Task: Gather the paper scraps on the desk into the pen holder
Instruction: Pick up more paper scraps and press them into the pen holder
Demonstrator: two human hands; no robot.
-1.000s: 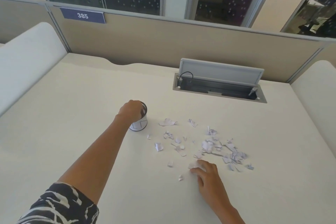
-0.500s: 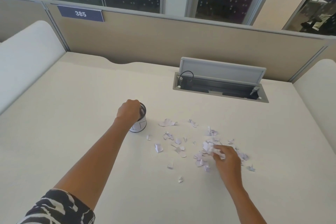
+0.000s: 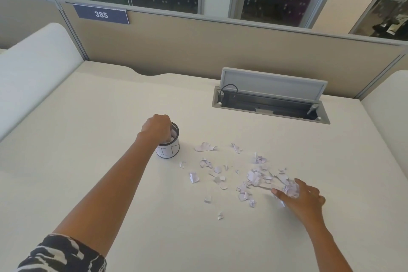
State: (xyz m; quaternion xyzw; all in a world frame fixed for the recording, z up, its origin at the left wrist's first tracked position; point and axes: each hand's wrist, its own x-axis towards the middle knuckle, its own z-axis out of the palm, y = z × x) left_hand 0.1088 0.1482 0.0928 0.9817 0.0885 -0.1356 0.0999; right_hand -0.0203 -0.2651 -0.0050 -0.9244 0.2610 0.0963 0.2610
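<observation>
A small white pen holder (image 3: 170, 150) with a dark rim stands left of centre on the cream desk (image 3: 88, 139). White paper shows inside it. My left hand (image 3: 156, 129) is on top of it, fingers curled over its rim. Several torn white paper scraps (image 3: 254, 178) lie scattered to its right. At the right end of that scatter my right hand (image 3: 307, 201) rests on the desk, fingers curled round a bunch of scraps (image 3: 291, 190).
An open cable box (image 3: 269, 107) with a raised grey lid is sunk into the desk behind the scraps. A beige partition (image 3: 198, 48) with a "385" plate (image 3: 101, 14) closes the back. White side panels (image 3: 33, 64) flank the desk.
My right hand has moved from the desk's near side into the pile and then to its right end, bunching scraps. My left hand has stayed on the pen holder.
</observation>
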